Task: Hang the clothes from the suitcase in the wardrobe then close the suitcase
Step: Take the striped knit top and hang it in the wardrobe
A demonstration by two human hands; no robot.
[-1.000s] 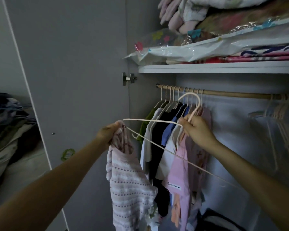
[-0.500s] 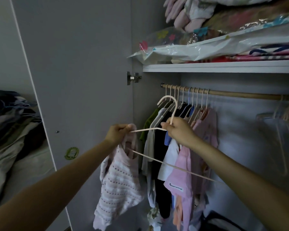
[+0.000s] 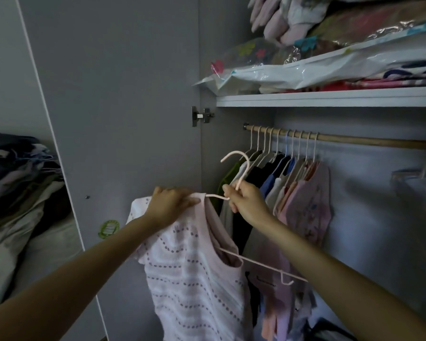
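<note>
A pale pink knitted top (image 3: 194, 271) with rows of small dark dots hangs in front of the open wardrobe. A pale pink hanger (image 3: 241, 173) is partly threaded into its neck, one arm sticking out at the lower right. My left hand (image 3: 170, 203) grips the top's shoulder over the hanger's end. My right hand (image 3: 244, 198) holds the hanger at the base of its hook. Both are below and left of the wooden rail (image 3: 354, 140). The suitcase is out of view.
Several garments on hangers (image 3: 288, 183) crowd the rail's left end; clear-covered items (image 3: 418, 193) hang at the right. A shelf (image 3: 330, 98) above holds bagged bedding. The open grey door (image 3: 113, 119) stands on the left, with piled clothes (image 3: 17, 188) beyond it.
The hanger has gone into the top's neck, and my left hand has pulled the shoulder up over its end. Both hands and the garment shifted left and down, away from the rail.
</note>
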